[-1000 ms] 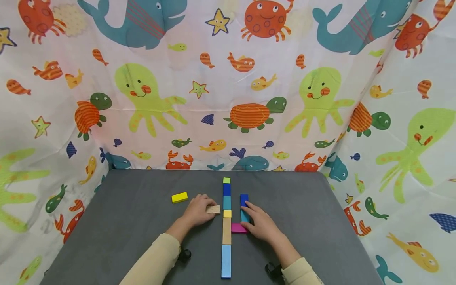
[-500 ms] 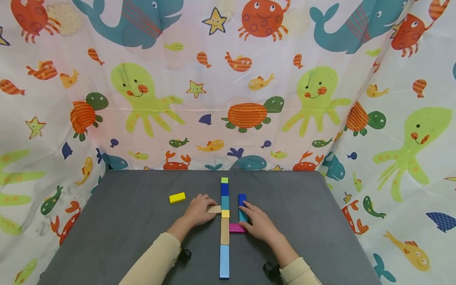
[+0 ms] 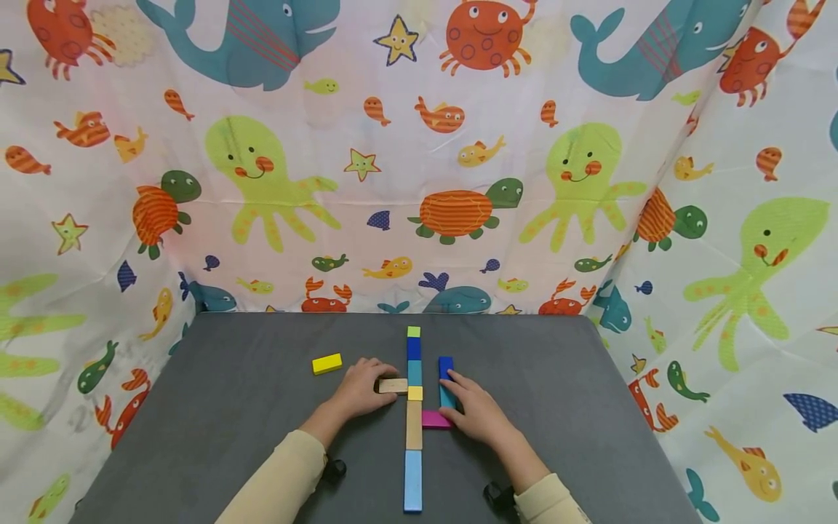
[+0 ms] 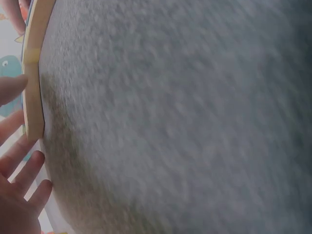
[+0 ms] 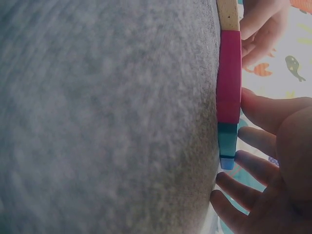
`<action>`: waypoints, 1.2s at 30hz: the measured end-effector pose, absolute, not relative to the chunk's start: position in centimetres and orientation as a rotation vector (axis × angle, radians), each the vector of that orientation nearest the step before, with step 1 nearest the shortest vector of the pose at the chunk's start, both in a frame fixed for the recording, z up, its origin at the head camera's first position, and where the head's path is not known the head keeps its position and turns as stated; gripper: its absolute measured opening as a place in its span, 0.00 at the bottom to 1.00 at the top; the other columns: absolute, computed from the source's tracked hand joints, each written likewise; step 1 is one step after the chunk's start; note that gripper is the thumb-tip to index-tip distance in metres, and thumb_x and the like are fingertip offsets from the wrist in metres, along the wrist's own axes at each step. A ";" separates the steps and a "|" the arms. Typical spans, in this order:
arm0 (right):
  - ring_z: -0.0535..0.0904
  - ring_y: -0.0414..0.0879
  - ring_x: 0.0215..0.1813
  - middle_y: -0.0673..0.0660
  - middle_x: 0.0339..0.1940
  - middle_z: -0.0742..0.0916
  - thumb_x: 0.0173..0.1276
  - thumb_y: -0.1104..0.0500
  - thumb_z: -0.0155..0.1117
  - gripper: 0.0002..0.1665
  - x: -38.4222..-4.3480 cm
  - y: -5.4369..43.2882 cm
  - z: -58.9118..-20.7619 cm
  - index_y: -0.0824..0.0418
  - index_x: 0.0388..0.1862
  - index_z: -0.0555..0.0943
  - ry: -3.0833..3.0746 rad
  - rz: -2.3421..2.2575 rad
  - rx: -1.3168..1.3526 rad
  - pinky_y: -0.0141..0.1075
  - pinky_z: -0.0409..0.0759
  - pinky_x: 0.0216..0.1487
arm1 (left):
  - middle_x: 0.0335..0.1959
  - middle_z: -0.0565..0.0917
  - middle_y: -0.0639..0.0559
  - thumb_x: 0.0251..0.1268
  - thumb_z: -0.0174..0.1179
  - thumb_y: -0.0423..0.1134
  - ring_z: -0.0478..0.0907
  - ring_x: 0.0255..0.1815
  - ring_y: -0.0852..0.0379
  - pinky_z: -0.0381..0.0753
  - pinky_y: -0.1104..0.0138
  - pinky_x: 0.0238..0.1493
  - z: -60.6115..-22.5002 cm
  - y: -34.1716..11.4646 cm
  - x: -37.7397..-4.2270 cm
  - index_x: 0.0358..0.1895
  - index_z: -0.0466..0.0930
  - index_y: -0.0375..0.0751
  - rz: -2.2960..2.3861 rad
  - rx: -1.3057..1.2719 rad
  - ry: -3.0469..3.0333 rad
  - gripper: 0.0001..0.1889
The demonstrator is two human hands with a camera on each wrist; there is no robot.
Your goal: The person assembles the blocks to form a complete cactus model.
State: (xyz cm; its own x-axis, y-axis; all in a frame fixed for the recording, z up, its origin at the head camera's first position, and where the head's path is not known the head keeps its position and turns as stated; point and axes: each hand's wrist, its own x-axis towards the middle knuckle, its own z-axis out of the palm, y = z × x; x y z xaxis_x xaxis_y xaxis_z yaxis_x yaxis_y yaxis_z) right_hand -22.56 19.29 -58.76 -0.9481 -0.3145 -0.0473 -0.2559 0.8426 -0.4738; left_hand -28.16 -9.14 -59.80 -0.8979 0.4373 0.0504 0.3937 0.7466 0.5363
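In the head view, my left hand (image 3: 360, 389) arches around a plain wooden block (image 3: 393, 386), thumb on the near side and a finger beyond its far side, both loosened. This block's right end meets a line of blocks (image 3: 414, 426) at its small yellow block (image 3: 415, 394). My right hand (image 3: 479, 409) lies right of the line. Its fingertips rest at a dark blue block (image 3: 446, 363) and a teal block (image 3: 447, 397), and its thumb at a magenta block (image 3: 435, 419). The right wrist view shows that thumb (image 5: 263, 109) along the magenta block, fingers fairly straight.
A loose yellow block (image 3: 327, 364) lies left of the line on the dark grey table (image 3: 216, 422). The line ends near me in a light blue block (image 3: 413, 480). A curtain (image 3: 393, 175) printed with sea animals surrounds the table's back and sides.
My left hand has pushed the plain wooden block right against the line, then loosened and drawn slightly left, baring more of the block. My right hand stays where it was.
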 end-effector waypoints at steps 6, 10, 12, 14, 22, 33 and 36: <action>0.66 0.63 0.82 0.59 0.84 0.70 0.76 0.44 0.69 0.37 -22.6 19.3 -58.6 0.53 0.80 0.74 2.895 -0.712 -0.454 0.65 0.69 0.74 | 0.54 0.84 0.49 0.68 0.72 0.47 0.75 0.57 0.46 0.72 0.42 0.65 -59.3 -10.2 -28.0 0.60 0.87 0.48 0.885 0.640 2.885 0.20; 0.66 0.63 0.82 0.59 0.84 0.70 0.76 0.45 0.69 0.37 -22.5 19.2 -58.5 0.54 0.80 0.73 2.893 -0.721 -0.466 0.65 0.68 0.75 | 0.57 0.84 0.49 0.71 0.69 0.46 0.75 0.60 0.46 0.73 0.43 0.67 -58.8 -10.9 -28.1 0.61 0.87 0.49 0.879 0.602 2.908 0.18; 0.66 0.63 0.82 0.59 0.84 0.70 0.76 0.45 0.69 0.37 -22.5 19.2 -58.7 0.54 0.80 0.73 2.895 -0.723 -0.468 0.65 0.68 0.75 | 0.57 0.84 0.49 0.71 0.68 0.44 0.75 0.61 0.45 0.73 0.43 0.66 -58.5 -11.4 -28.3 0.61 0.87 0.49 0.890 0.596 2.917 0.18; 0.66 0.63 0.82 0.59 0.84 0.70 0.76 0.45 0.69 0.37 -22.4 19.2 -58.8 0.53 0.80 0.73 2.896 -0.730 -0.462 0.65 0.68 0.74 | 0.58 0.84 0.47 0.70 0.66 0.41 0.75 0.62 0.43 0.71 0.41 0.66 -58.0 -11.9 -28.5 0.62 0.87 0.49 0.917 0.600 2.917 0.18; 0.64 0.63 0.83 0.58 0.85 0.68 0.77 0.44 0.68 0.38 -22.1 19.4 -58.9 0.52 0.81 0.72 2.879 -0.739 -0.430 0.65 0.69 0.74 | 0.62 0.82 0.43 0.66 0.61 0.29 0.73 0.64 0.38 0.68 0.35 0.66 -57.2 -14.7 -29.7 0.66 0.83 0.44 0.962 0.553 2.925 0.24; 0.65 0.64 0.83 0.59 0.85 0.69 0.76 0.44 0.68 0.38 -22.1 19.2 -58.7 0.54 0.80 0.73 2.880 -0.737 -0.445 0.65 0.69 0.74 | 0.73 0.74 0.35 0.60 0.50 0.21 0.68 0.72 0.30 0.65 0.32 0.70 -57.1 -18.3 -30.3 0.74 0.75 0.41 0.842 0.275 2.976 0.35; 0.64 0.64 0.83 0.59 0.85 0.69 0.76 0.45 0.68 0.38 -22.2 19.2 -58.8 0.54 0.81 0.72 2.880 -0.732 -0.446 0.65 0.68 0.74 | 0.75 0.71 0.34 0.61 0.50 0.20 0.67 0.72 0.29 0.65 0.32 0.70 -57.6 -19.2 -30.6 0.78 0.71 0.42 0.820 0.254 2.960 0.38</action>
